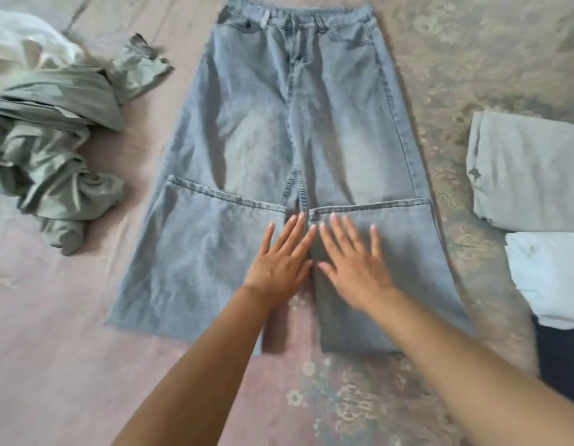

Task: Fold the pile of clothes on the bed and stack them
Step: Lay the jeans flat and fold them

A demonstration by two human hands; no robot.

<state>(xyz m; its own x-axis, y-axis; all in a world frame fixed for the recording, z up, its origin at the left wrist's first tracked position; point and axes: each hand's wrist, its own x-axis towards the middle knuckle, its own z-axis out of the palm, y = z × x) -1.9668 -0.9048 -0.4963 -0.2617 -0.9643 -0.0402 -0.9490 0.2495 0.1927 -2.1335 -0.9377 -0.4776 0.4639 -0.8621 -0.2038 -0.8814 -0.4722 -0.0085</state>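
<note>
Head view: light blue jeans [298,130] lie flat mid-bed, waistband at far edge, both leg ends folded up over knees, hems meeting near crotch seam. Left hand [281,259] flat, fingers straight, pressing left folded leg; right hand [353,259] flat, fingers spread, pressing right folded leg; hands almost touching. Crumpled green and white pile [50,133] toward left edge of bed [54,317]. Folded grey garment [530,169], pale blue one [549,275], dark one [562,362] along right edge.

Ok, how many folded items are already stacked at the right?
3 visible: a grey one farthest, a pale blue one nearer, a dark one beneath it at the frame edge; more may be hidden.
</note>
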